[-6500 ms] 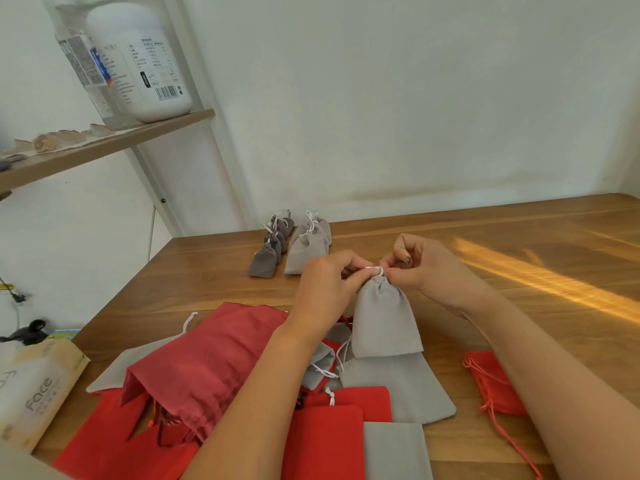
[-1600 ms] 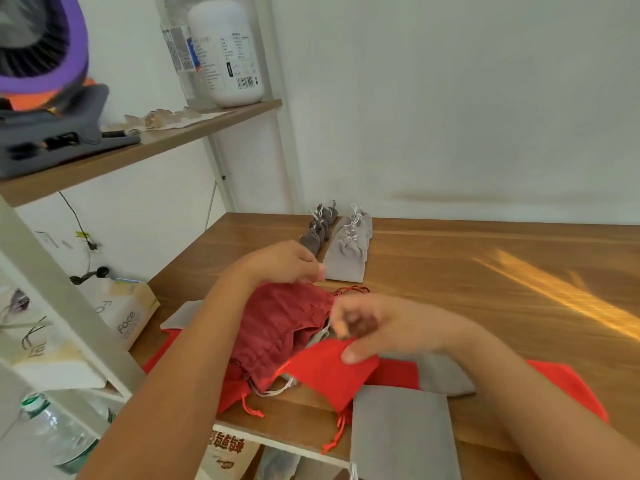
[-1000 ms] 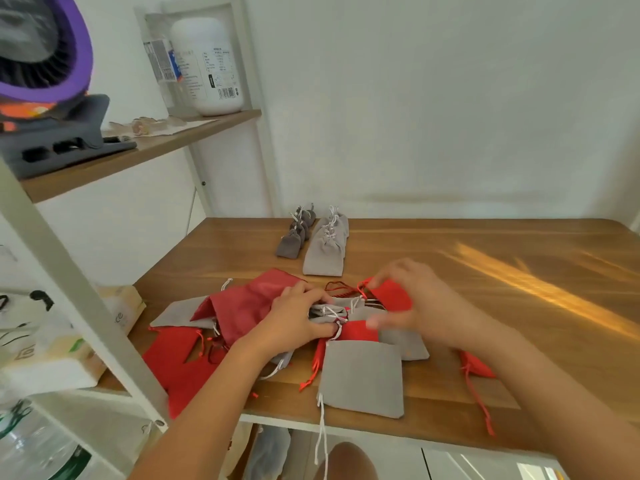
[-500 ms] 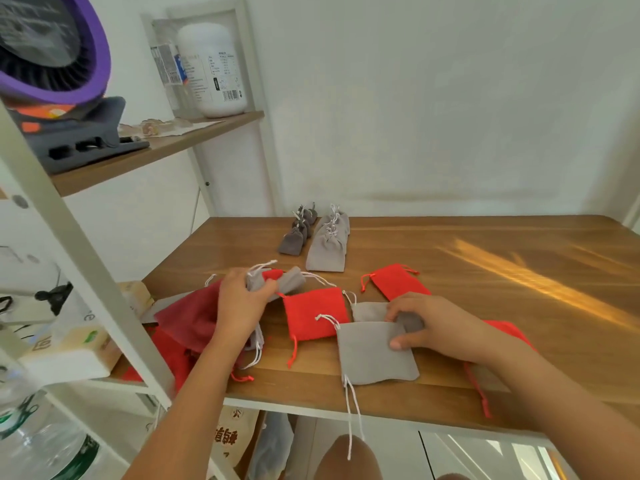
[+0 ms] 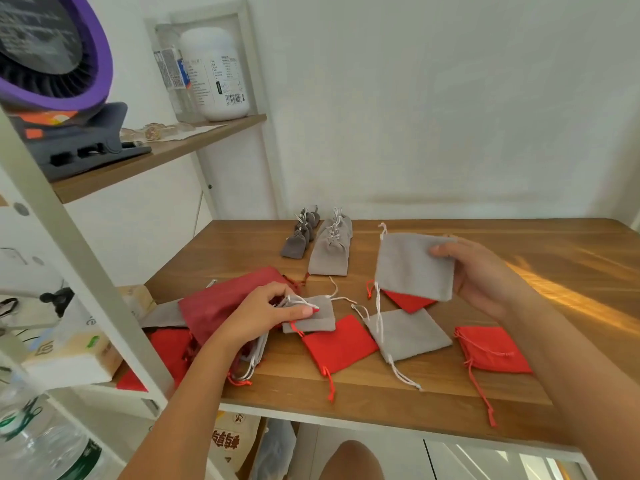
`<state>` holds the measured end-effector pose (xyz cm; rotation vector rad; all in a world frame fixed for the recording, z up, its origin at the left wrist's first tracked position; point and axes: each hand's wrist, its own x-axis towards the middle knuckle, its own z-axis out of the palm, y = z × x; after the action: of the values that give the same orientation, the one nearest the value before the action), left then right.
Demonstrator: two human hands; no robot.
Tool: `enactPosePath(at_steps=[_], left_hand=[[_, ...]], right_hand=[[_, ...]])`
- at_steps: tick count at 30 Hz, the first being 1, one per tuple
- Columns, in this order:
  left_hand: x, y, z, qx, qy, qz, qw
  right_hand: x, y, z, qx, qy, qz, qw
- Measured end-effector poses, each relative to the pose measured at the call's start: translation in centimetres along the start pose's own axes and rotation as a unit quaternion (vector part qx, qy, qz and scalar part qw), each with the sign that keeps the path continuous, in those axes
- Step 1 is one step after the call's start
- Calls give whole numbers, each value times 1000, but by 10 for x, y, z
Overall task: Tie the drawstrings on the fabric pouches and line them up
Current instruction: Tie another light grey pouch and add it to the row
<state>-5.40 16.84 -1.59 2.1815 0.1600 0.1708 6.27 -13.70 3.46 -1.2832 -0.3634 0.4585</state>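
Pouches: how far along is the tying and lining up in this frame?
Done: two rows of tied grey pouches lie lined up at the back of the table. In hand: the right hand holds an untied large grey pouch; the left hand pinches a small grey pouch. Left: several flat red pouches, a second grey pouch and a dark red bag lie loose, untied.

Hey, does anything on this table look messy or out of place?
Nothing looks damaged. The untied pouches near the front lie askew, such as the red pouch and grey pouch, cords trailing loose, unlike the neat tied rows at the back of the table.
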Motion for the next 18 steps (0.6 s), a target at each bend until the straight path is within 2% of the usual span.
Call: enactPosePath(at_steps=[3,10,14,16,18], left_hand=[[0,7,-2,-10,-54,-5,998],[5,34,-16,135,-132,-16,982],[10,52,-16,155,-81,2,985],[15,62,-10,165,-49,17,985],[22,71,-3,146,-48,10,988]], right_hand=[[16,0,2,12,5,2,1000],[40,6,17,32,-8,25,999],[48,8,16,-21,27,45,998],[51,9,16,-24,19,53,998],[52,10,16,8,-4,55,998]])
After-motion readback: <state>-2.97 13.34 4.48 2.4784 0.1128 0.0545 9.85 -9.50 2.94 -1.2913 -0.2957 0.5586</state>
